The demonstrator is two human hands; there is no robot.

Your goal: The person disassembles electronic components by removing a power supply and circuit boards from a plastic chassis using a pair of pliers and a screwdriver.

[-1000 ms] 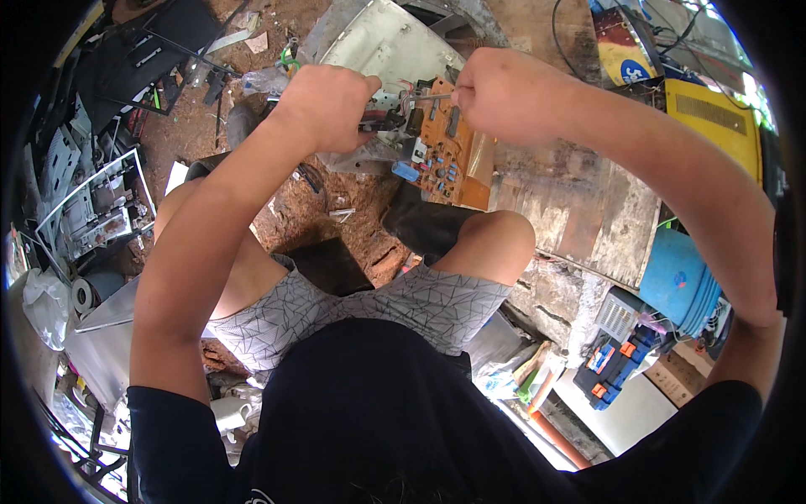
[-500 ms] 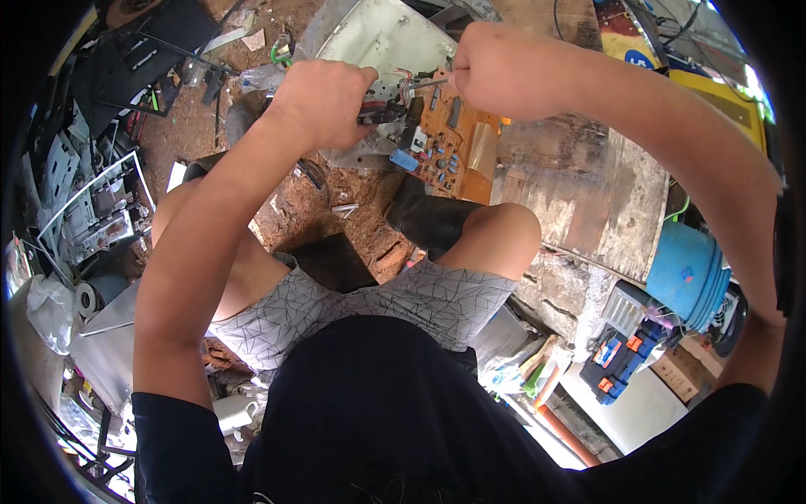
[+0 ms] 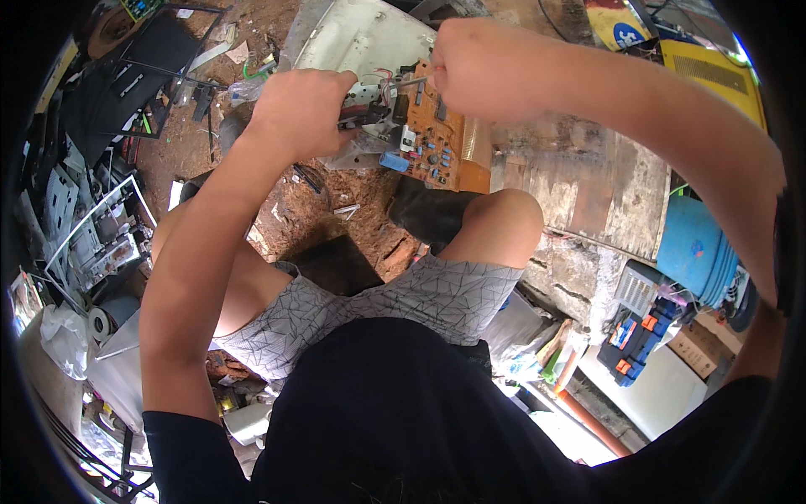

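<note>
My left hand (image 3: pixel 300 113) is closed on a dark part (image 3: pixel 356 115) with metal pieces and red wires, at the left edge of an orange-brown circuit board (image 3: pixel 447 155). The fingers' undersides are hidden, so the part's kind is unclear. My right hand (image 3: pixel 477 71) forms a fist above the board's far edge. From it a tool with a thin metal shaft (image 3: pixel 411 82) points left toward the wires; its handle is hidden in the fist. The board carries blue capacitors, a white connector and dark heat sinks. Behind it lies a dirty white panel (image 3: pixel 365 38).
A worn wooden board (image 3: pixel 579 181) extends to the right. Beyond it stand a blue bucket (image 3: pixel 693 252) and a black-blue tool case (image 3: pixel 634 349). Scrap panels and metal frames (image 3: pixel 96 223) pile up at the left. Brown dirt floor (image 3: pixel 336 223) shows between my legs.
The view has shifted slightly. Both hands appear a little farther left, still closed at the same places by the circuit board, and the tool shaft still points toward the wires.
</note>
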